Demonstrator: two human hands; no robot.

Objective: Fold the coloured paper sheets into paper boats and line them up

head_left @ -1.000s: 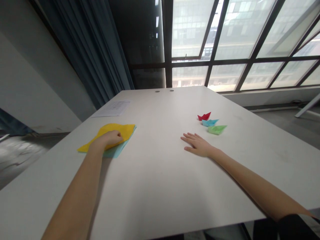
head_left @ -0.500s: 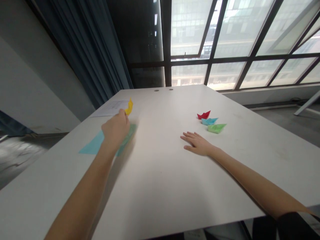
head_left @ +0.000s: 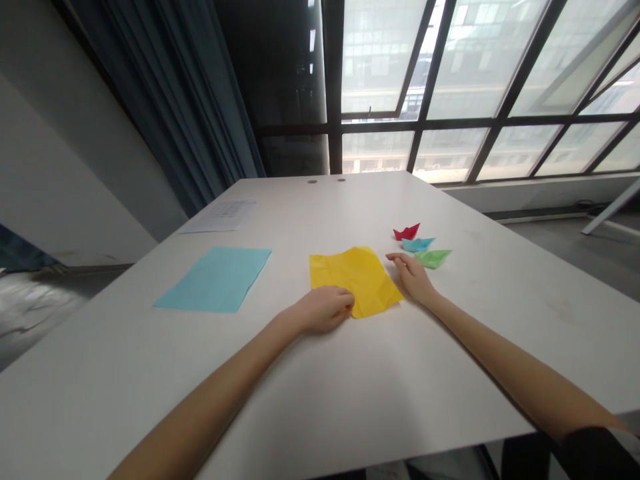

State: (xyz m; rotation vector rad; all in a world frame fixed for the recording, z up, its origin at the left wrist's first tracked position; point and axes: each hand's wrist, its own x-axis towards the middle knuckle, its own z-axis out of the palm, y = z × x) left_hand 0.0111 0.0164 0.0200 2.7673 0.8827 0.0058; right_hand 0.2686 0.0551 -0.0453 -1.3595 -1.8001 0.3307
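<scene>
A square sheet of yellow paper [head_left: 363,277] is spread in the middle of the white table, slightly wavy at its far edge. My left hand [head_left: 327,308] pinches its near left corner, the fingers closed on it. At the sheet's right edge my right hand [head_left: 413,279] hovers close with fingers loosely extended, holding nothing. Whether it touches the paper I cannot tell. Just beyond that hand stand three small folded paper boats: a red boat [head_left: 407,232], a blue boat [head_left: 417,245] and a green boat [head_left: 435,259].
On the left of the table [head_left: 280,400] lies a light blue paper sheet [head_left: 215,280]. Behind it is a white printed page [head_left: 220,215]. A dark blue curtain [head_left: 185,87] and windows stand past the far edge.
My left hand has brought the yellow paper from the left to the middle, where it now lies spread. The green on the left is gone from view. My right hand has shifted slightly right and turned.
</scene>
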